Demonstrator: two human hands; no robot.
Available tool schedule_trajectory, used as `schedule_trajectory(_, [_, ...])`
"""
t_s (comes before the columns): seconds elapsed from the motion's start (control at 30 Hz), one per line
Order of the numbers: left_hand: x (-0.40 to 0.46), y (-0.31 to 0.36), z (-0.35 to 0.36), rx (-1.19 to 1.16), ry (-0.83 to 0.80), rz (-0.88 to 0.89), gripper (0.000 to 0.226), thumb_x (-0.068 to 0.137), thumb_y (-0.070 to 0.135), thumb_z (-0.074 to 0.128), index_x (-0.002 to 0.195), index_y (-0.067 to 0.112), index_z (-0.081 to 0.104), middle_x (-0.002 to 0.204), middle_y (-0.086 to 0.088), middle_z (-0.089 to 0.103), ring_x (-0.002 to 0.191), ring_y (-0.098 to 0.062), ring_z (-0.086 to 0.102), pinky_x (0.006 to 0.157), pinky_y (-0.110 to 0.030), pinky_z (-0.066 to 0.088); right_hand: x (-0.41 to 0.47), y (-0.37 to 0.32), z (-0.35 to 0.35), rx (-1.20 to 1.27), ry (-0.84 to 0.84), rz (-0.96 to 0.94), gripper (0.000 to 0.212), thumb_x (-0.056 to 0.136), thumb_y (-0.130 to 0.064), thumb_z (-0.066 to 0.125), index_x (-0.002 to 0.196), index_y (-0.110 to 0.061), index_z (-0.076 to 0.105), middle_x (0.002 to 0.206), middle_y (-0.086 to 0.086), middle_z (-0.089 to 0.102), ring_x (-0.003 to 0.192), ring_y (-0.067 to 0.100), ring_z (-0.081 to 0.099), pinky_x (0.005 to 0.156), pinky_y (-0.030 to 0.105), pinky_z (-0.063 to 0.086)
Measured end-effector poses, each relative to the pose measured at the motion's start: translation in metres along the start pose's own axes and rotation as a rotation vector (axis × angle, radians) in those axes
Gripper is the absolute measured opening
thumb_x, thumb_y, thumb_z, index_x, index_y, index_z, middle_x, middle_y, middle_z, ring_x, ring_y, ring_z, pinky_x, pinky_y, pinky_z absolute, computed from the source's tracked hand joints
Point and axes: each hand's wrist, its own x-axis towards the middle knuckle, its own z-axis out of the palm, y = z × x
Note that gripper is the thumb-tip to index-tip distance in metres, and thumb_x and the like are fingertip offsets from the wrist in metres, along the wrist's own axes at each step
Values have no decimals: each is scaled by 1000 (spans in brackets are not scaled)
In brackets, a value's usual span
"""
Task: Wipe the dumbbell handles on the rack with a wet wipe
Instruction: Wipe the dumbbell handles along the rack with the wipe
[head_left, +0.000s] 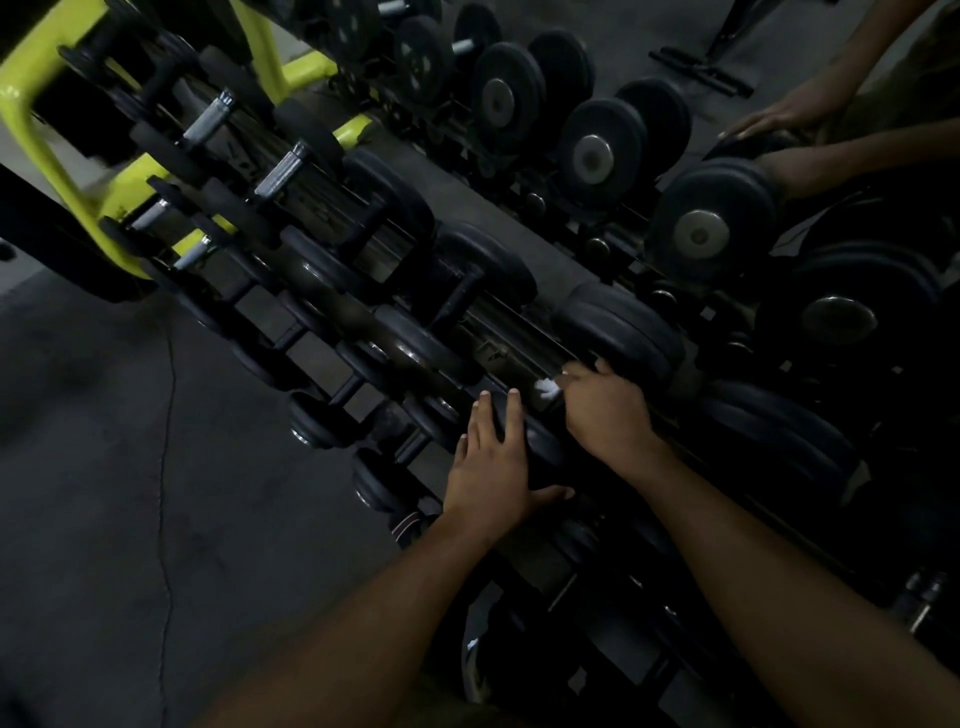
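Note:
A dark rack (498, 358) of black rubber dumbbells runs diagonally through the head view. My right hand (605, 408) curls around a white wet wipe (548, 387) and presses it down between two dumbbell ends, where the handle lies hidden under my fingers. The big black end (618, 327) of that dumbbell sits just above my knuckles. My left hand (491, 467) rests flat with straight fingers on the near end (540, 441) of the same dumbbell. Smaller dumbbells with chrome handles (280, 171) lie further up the rack on the left.
A second row of round dumbbells (592, 153) lines the far side of the rack. Another person's hands (769, 124) hold a weight at the upper right. A yellow-green frame (57, 171) stands at the upper left. Cracked grey floor (130, 493) spreads at the lower left.

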Motion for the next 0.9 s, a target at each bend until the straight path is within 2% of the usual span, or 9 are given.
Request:
schedule_trajectory(0.1, [0, -1, 0, -14, -1, 7, 133, 73, 77, 69, 158, 26, -20, 167, -16, -15, 156, -30, -6, 126, -46, 17, -7, 10, 11, 289, -90, -151, 49, 84, -13, 41, 123, -27, 67, 126, -12, 63, 108, 24, 58, 89, 35, 51])
schedule_trajectory(0.27, [0, 0, 0, -26, -3, -3, 132, 74, 76, 69, 157, 28, -21, 167, -15, -17, 156, -29, -8, 126, -46, 18, -33, 15, 15, 729, -41, -23, 32, 85, 0, 60, 112, -9, 74, 115, -3, 72, 106, 3, 64, 91, 3, 41])
schedule_trajectory(0.4, [-1, 1, 0, -31, -11, -15, 133, 73, 75, 70, 157, 29, -22, 167, -12, -18, 156, -29, -7, 124, -45, 20, -41, 12, 19, 767, -5, 177, 14, 84, -14, 64, 84, -5, 75, 82, 7, 74, 79, 16, 69, 71, 33, 52])
schedule_trajectory(0.53, [-1, 2, -2, -17, -24, -17, 133, 73, 75, 70, 156, 29, -23, 167, -13, -20, 156, -28, -8, 125, -45, 19, -39, 6, 19, 719, -108, 438, 38, 88, -34, 65, 69, -1, 67, 57, 7, 61, 55, 19, 59, 50, 31, 39])
schedule_trajectory(0.6, [0, 3, -2, -10, -33, -17, 134, 73, 76, 69, 156, 29, -25, 167, -13, -21, 156, -28, -9, 125, -44, 17, -36, 0, 24, 842, -187, 568, 37, 93, -34, 63, 72, -5, 72, 62, 6, 66, 58, 18, 61, 52, 26, 39])
schedule_trajectory(0.67, [0, 3, -2, -5, -32, -16, 134, 73, 77, 69, 155, 29, -26, 167, -12, -22, 156, -28, -10, 125, -44, 17, -31, -6, 23, 1203, -257, 702, 21, 94, -11, 58, 83, -5, 74, 79, 14, 71, 65, 21, 65, 59, 25, 47])
schedule_trajectory(0.77, [0, 2, -1, 5, -17, -17, 135, 72, 78, 69, 156, 29, -25, 167, -12, -19, 156, -28, -8, 124, -46, 22, -23, -7, 13, 1657, -347, 815, 40, 89, 14, 35, 82, -8, 69, 78, 11, 72, 62, 17, 68, 59, 24, 55])
schedule_trajectory(0.83, [0, 2, 0, 6, -15, -19, 136, 71, 79, 69, 156, 29, -24, 167, -13, -18, 156, -28, -7, 124, -46, 23, -16, 0, 14, 1841, -260, 862, 45, 85, 20, 27, 79, -6, 63, 73, 6, 74, 67, 12, 67, 66, 21, 52])
schedule_trajectory(0.9, [0, 3, 0, 11, -17, -19, 135, 71, 79, 68, 156, 28, -24, 167, -12, -18, 156, -29, -6, 123, -46, 22, -8, 8, 23, 1943, -80, 930, 39, 78, 23, 30, 84, -5, 57, 88, 18, 71, 81, 18, 60, 79, 21, 47])
